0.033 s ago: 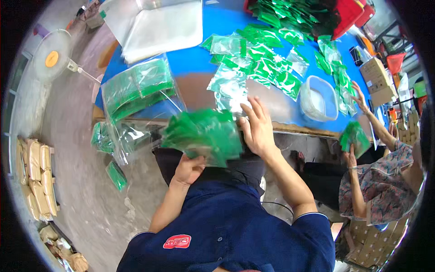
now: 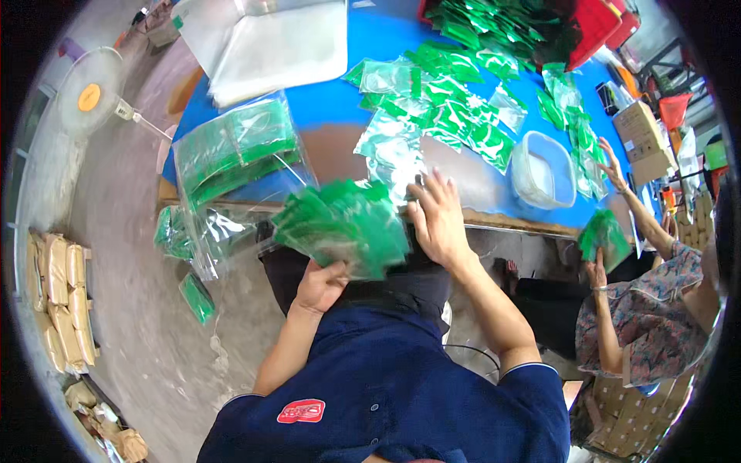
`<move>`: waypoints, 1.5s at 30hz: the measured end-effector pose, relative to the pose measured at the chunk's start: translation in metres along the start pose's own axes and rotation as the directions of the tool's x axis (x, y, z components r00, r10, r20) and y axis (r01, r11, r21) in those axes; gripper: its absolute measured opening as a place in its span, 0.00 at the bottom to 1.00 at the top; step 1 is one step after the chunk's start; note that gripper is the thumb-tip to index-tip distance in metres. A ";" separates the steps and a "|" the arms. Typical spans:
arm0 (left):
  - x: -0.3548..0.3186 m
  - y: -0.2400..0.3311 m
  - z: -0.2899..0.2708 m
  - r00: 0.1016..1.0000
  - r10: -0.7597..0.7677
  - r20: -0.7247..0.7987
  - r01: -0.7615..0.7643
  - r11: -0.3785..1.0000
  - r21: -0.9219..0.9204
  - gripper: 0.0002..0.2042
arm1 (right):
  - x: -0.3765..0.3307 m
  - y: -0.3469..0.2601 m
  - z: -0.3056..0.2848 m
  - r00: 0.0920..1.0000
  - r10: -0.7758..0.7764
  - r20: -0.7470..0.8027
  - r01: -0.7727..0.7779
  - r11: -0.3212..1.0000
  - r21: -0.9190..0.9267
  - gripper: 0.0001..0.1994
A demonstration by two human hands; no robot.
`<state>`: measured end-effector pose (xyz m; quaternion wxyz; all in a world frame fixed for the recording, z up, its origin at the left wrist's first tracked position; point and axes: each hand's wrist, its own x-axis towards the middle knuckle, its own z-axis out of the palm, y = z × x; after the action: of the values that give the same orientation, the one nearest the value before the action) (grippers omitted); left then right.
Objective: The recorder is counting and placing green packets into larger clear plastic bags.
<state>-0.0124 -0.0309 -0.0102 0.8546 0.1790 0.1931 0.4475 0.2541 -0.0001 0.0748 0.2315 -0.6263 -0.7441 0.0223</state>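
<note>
My left hand [image 2: 323,287] grips a fanned bundle of green plastic packets [image 2: 343,224], held in front of me just off the near table edge. The bundle is slightly blurred. At the table edge my right hand [image 2: 438,216] is open, fingers apart, close to some shiny clear-and-green packets [image 2: 392,147]. Whether its fingertips touch them I cannot tell. More green packets [image 2: 463,112] lie spread across the blue table [image 2: 328,104]. To the left, a large clear bag [image 2: 239,143] filled with stacked green packets hangs partly over the edge.
A clear plastic tub [image 2: 543,171] stands right of my right hand. A red crate [image 2: 593,35] of green packets is at the back, a stack of clear bags [image 2: 282,50] at the far left. On the right, a co-worker's hand [image 2: 596,272] holds green packets. A fan [image 2: 90,97] stands left.
The bundle in my left hand has shifted very slightly left and its packets sit a little differently. My right hand's fingers have moved slightly.
</note>
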 end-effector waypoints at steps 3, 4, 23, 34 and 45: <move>0.011 0.007 0.018 0.995 0.049 -0.092 -0.049 0.999 0.003 0.27 | -0.010 0.000 0.002 0.978 -0.210 0.000 0.197 0.916 0.349 0.13; 0.015 0.007 0.020 0.994 0.058 -0.090 -0.058 0.998 0.003 0.27 | -0.009 0.007 0.011 0.976 -0.212 0.044 0.160 0.841 0.517 0.13; 0.010 -0.002 0.005 0.983 0.006 -0.182 -0.014 0.999 -0.039 0.26 | 0.047 0.100 -0.008 0.959 0.205 -0.196 -0.225 0.971 -0.086 0.34; 0.002 0.001 -0.014 0.995 -0.071 -0.076 0.066 0.996 -0.067 0.28 | -0.030 0.075 -0.031 0.966 -0.247 -0.076 0.254 0.962 0.095 0.19; 0.016 -0.003 0.006 0.996 -0.084 0.014 0.085 0.983 -0.164 0.28 | 0.047 0.013 -0.014 0.902 0.297 -0.313 -0.297 0.954 0.051 0.26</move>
<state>0.0006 -0.0198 -0.0091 0.8854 0.1011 0.1600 0.4247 0.2664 0.0430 0.0976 0.3428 -0.7274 -0.5929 -0.0429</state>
